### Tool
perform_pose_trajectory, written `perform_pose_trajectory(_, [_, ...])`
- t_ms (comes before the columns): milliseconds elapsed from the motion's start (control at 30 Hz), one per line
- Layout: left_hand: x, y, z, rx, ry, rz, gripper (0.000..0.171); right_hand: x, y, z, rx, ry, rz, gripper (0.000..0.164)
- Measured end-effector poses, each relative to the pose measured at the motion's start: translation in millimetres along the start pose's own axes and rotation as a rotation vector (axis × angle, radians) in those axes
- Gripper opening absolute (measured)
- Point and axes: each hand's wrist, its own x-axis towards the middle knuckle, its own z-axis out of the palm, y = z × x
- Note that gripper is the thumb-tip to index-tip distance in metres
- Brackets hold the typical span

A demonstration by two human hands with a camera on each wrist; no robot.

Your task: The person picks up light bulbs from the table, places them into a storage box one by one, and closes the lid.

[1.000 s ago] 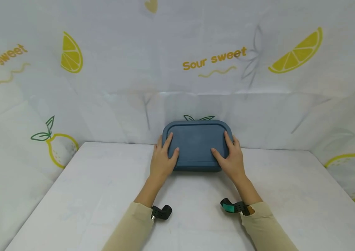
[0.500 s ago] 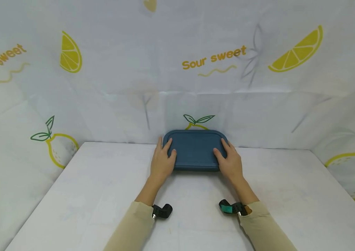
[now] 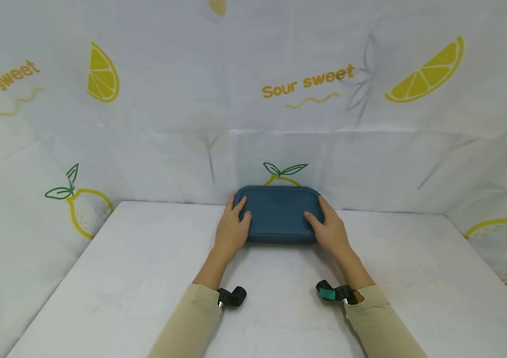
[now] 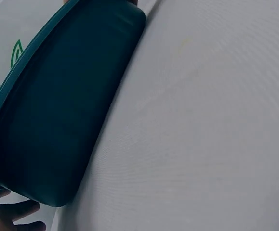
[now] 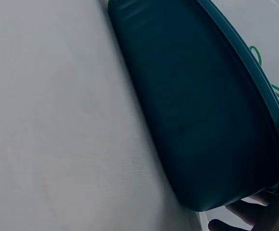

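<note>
A dark blue, rounded rectangular lidded box [image 3: 282, 211] sits near the far edge of the white table. My left hand [image 3: 230, 229] holds its left end, thumb and a finger over the lid's edge. The right hand [image 3: 331, 229] grips the opposite end, its thumb on top. In the left wrist view, the box's smooth front wall [image 4: 62, 106] slopes down to the white cloth, with some fingertips [image 4: 26, 208] showing beyond the end. The right wrist view shows the same wall [image 5: 187, 106] beneath a protruding rim, several fingers partly hidden behind it. Whatever is inside is hidden by the lid.
A white cloth backdrop [image 3: 168, 99] printed with lemons and lettering rises right behind the box. White tabletop [image 3: 146, 278] extends to both sides and in front. Each wrist wears a black strap-on camera, such as the left one [image 3: 233, 297].
The box's far side has come down from a raised tilt, so its lid looks flatter. Both hands moved down with it, and the right index finger shifted from the lid toward the side.
</note>
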Motion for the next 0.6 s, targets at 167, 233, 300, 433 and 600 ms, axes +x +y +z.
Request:
perform_pose_trajectory(167, [3.5, -3.0, 2.2, 0.024, -0.027, -0.005, 0.053, 0, 3, -2, -0.03, -0.03, -0.01, 0.08])
perform_pose_trajectory(233, [4.7, -4.2, 2.7, 0.022, -0.033, -0.008, 0.054, 1, 4, -3, -0.029, -0.038, -0.006, 0.08])
perform_pose_trajectory(300, [5.8, -5.3, 2.7, 0.011, -0.036, -0.014, 0.054, 1, 3, -3, -0.024, -0.044, 0.001, 0.08])
perform_pose_trajectory(433, [7.4, -7.3, 3.0, -0.043, -0.042, -0.029, 0.054, 2, 3, -2, -0.007, -0.047, 0.013, 0.08])
perform_pose_trajectory(600, [8.7, -13.1, 6.9, -0.12, -0.023, -0.027, 0.055, 5, 5, 0, 0.009, -0.056, 0.031, 0.079])
